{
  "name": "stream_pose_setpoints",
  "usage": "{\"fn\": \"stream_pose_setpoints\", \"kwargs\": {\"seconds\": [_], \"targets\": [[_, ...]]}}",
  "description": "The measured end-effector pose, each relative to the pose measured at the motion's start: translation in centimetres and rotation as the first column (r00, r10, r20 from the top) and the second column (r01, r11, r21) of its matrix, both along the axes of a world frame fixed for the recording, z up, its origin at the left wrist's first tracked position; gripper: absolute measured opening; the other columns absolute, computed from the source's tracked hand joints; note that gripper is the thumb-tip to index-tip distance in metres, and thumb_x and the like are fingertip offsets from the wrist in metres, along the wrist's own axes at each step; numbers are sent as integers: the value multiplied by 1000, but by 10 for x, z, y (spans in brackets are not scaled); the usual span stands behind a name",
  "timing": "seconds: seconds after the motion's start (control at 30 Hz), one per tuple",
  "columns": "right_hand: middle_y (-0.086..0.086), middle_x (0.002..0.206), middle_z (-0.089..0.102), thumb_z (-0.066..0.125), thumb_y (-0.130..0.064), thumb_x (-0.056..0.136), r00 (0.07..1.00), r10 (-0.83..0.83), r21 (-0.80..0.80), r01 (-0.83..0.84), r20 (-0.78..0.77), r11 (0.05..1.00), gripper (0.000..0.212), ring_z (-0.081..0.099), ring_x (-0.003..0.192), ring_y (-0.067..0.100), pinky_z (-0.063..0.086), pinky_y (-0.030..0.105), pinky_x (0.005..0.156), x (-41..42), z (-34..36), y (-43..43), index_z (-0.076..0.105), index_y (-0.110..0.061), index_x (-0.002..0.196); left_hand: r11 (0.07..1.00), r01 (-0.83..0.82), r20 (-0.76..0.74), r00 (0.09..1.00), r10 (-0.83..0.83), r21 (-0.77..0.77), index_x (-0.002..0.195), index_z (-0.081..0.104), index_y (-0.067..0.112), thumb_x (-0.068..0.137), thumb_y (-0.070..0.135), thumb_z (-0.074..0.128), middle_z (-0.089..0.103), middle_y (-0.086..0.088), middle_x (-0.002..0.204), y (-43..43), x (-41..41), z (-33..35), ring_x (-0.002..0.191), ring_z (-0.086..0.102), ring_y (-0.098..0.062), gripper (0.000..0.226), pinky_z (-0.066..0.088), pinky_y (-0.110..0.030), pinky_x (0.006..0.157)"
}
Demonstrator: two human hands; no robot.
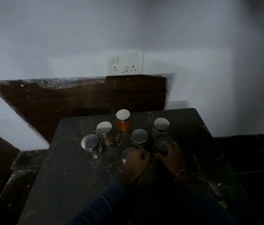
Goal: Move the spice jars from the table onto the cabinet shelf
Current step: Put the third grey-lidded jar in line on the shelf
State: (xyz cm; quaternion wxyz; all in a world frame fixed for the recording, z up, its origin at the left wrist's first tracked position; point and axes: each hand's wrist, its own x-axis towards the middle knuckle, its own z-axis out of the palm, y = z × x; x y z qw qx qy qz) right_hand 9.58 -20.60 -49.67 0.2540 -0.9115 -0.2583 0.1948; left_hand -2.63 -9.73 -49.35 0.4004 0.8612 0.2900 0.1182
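Observation:
Several spice jars stand on a dark marble table. Most have shiny metal lids; an orange-filled jar is at the back, with others to the left, one in the middle and one at the right. My left hand grips the nearest metal-lidded jar, covering most of it. My right hand grips a black-lidded jar from its near side. No cabinet shelf is in view.
The table stands against a white wall with a switch and socket plate and a dark wooden panel. Dark floor surrounds the table on the right and left. The scene is dim.

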Motion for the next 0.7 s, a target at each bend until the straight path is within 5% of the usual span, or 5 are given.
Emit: {"fn": "stream_pose_setpoints", "kwargs": {"seconds": [0.13,0.23,0.4,0.57,0.7], "targets": [[11,157,22,61,-25,90,987,81,-32,-77,138,997,27,27,143,29,31,40,116,6,-12,8,61,-15,115,997,-37,-4,999,36,-69,96,73,11,92,11,57,72,0,95,-3,-8,-5,81,61,-3,16,40,-3,69],[10,154,27,55,-20,93,971,155,-27,-152,181,988,16,33,139,26,35,36,112,7,-13,12,62,-13,106,992,10,-44,999,-15,-125,103,68,17,94,15,55,65,10,94,-2,-19,-6,79,58,7,16,41,0,68],[4,143,39,64,-21,89,971,241,20,-240,-10,970,6,45,126,21,38,30,98,7,11,15,59,-20,86,950,-97,47,992,116,-296,99,62,29,93,16,58,60,15,94,7,-28,8,85,57,10,14,44,-3,68],[-16,107,46,70,-22,84,909,402,130,-388,-112,913,14,46,94,-1,34,14,73,16,58,11,58,-28,81,760,-131,86,967,238,-637,109,60,31,96,27,55,67,10,102,17,-40,30,91,65,-1,15,50,-14,68],[-23,114,56,67,-21,86,828,424,300,-326,-366,896,5,49,107,-3,39,19,80,21,81,17,67,-25,88,694,4,156,975,157,-720,122,58,21,95,42,50,69,5,108,23,-50,40,96,68,-10,35,54,-21,71]]}}
